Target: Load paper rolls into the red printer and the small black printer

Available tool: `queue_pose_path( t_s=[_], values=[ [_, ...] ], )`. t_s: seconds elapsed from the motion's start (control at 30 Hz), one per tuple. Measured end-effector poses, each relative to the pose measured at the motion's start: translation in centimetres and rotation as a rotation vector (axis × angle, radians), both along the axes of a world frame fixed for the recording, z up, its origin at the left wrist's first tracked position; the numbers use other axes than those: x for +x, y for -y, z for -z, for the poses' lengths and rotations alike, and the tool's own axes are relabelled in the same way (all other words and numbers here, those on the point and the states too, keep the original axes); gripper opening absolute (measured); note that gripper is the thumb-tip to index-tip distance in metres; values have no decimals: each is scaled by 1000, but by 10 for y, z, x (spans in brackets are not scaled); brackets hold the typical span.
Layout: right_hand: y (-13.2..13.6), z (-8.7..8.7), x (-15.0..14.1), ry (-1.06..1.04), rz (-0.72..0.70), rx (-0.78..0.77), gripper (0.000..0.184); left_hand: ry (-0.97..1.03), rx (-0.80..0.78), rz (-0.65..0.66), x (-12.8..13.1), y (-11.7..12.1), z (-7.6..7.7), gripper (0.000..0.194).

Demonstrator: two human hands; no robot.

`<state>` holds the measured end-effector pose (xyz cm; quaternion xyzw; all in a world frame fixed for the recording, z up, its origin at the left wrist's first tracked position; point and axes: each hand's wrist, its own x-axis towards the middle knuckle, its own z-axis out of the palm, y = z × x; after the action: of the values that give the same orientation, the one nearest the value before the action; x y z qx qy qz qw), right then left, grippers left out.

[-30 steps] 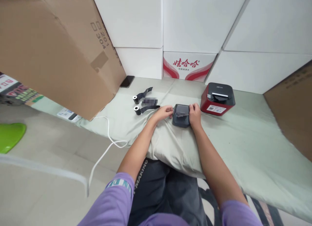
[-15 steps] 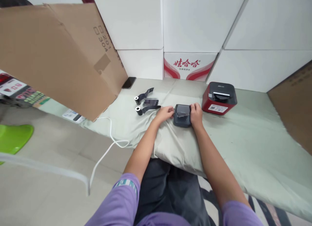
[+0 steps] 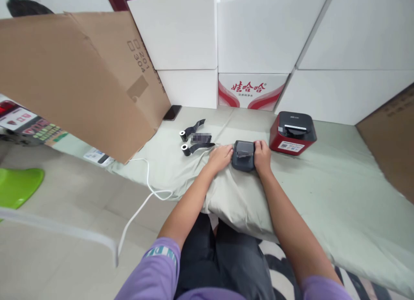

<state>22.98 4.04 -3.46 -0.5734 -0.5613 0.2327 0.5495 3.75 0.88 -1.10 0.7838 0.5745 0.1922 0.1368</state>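
- Dark grey device rests mid-scene, toward the near edge of rumpled green cloth, whose folds could let it tilt.
- Red-and-black box stands to its right; a rightward push could knock them together.
- Right hand curls its fingers against the device's right side, holding it.
- Left hand, half closed, meets or nearly meets its left side; any grip is hidden.
- Rolls at left trail dark strips the left hand could snag.
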Motion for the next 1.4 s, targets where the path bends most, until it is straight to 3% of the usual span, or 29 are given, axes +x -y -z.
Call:
queue_pose_path(
  t_s=[0.13, 0.27, 0.4, 0.53, 0.67, 0.9, 1.23, 1.4],
  values=[
    [7, -4, -6, -157, -49, 32, 33, 4, 21, -37, 5, 2, 2, 30],
    [9, -2, -12, -403, -138, 37, 32, 67, 47, 17, 5, 3, 3, 27],
    [7, 2, -12, -441, -109, -57, 40, 245, -27, 36, 1, 2, 5, 27],
    [6, -1, -9, -514, -176, -76, 42, 405, -141, 4, 0, 2, 7, 28],
    [9, -6, -9, -580, -145, -31, 40, 456, -129, -17, 4, 4, 8, 31],
    [10, -6, -12, -673, -240, -82, 40, 666, -104, 32, 7, 6, 10, 33],
    [8, 0, -14, -746, -226, -157, 36, 543, -55, -4, 8, -5, 13, 27],
    [4, -5, -14, -742, -185, -83, 39, 560, -35, 1, 8, -4, 13, 23]
  ],
)
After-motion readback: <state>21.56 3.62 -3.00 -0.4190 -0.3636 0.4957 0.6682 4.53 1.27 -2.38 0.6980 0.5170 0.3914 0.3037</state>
